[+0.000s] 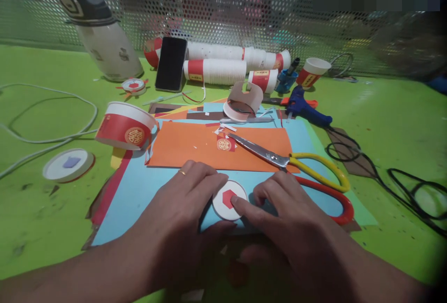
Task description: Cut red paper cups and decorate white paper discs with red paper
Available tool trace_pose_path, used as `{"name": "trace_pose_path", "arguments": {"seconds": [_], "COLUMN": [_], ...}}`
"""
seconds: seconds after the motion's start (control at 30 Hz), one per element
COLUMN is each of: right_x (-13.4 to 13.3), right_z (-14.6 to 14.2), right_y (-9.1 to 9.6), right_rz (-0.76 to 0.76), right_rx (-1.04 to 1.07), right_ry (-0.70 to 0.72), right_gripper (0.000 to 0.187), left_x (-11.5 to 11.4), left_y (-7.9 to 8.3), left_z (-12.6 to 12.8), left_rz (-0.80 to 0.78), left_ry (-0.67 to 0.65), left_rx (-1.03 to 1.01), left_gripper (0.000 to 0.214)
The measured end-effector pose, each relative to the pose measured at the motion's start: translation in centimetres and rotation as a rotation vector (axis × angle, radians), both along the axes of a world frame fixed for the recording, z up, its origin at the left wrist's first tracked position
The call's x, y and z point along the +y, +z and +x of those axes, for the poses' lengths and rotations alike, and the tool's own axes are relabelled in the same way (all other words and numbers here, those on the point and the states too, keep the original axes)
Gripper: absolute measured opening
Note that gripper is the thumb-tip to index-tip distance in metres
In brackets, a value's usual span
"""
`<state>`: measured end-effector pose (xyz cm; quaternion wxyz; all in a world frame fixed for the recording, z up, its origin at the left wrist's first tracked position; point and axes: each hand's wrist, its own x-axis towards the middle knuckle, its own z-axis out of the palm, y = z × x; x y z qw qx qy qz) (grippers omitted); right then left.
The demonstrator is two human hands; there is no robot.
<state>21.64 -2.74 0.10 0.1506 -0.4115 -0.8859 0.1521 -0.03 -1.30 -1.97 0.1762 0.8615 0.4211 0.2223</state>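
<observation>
A small white paper disc (218, 205), which looks like a cup bottom, lies over the blue paper (132, 210) near the front edge. On its face is a red paper hexagon (228, 198). My left hand (185, 200) is closed on the disc, with its thumb below and its index finger along the upper left rim. The index fingertip of my right hand (282, 210) presses the hexagon's right side; its thumb is apart and the other fingers are bent. Just beyond the right hand lie scissors (274, 158) with yellow and red handles, partly on an orange sheet (185, 144).
A cut red-and-white paper cup (125, 126) and a round cup base (70, 165) are at left. Behind stand a phone (170, 64), stacked cups (216, 71) and a lidded jar (104, 47). A blue glue gun (305, 110) trails black cable (377, 177) at right.
</observation>
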Motion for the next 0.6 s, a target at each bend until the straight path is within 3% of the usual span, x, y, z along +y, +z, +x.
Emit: {"name": "trace_pose_path", "arguments": {"seconds": [0.6], "right_x": [0.05], "right_z": [0.06], "right_y": [-0.48], "right_rz": [0.039], "right_rx": [-0.064], "right_ry": [0.012], "right_gripper": [0.040], "left_x": [-0.09], "left_y": [0.20], "left_z": [0.37], "left_rz": [0.015], "left_ry": [-0.038], "left_rx": [-0.005], "left_gripper": [0.013]}}
